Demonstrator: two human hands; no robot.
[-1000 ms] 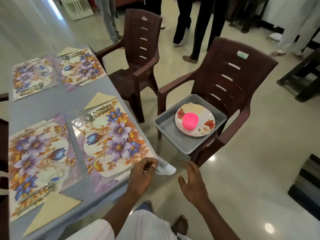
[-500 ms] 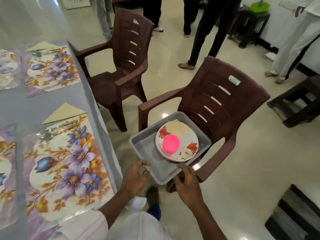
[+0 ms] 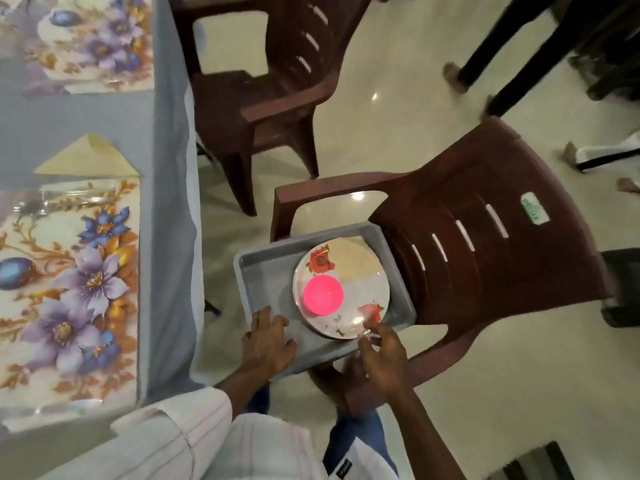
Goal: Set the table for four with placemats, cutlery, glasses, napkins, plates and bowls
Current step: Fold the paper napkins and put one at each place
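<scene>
At right, a grey rectangular plastic tray (image 3: 263, 271) carries a round white plate (image 3: 360, 271) with red roses and a beige panel, and a bright pink plastic bowl (image 3: 323, 294), on a dark brown plastic chair (image 3: 485, 237). At left, a cream placemat (image 3: 69, 289) shows purple and blue flowers with orange leaves; the folded napkin (image 3: 86, 157) is pale yellow.

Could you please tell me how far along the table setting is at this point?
Done: the near placemat and far placemat lie on the table, the near one with napkin and cutlery. In hand: the left hand rests on the tray on the chair; the right hand reaches the rim of the plates, grip unclear. Left: plates and pink bowl sit in the tray, not on the table; no glasses show.
</scene>
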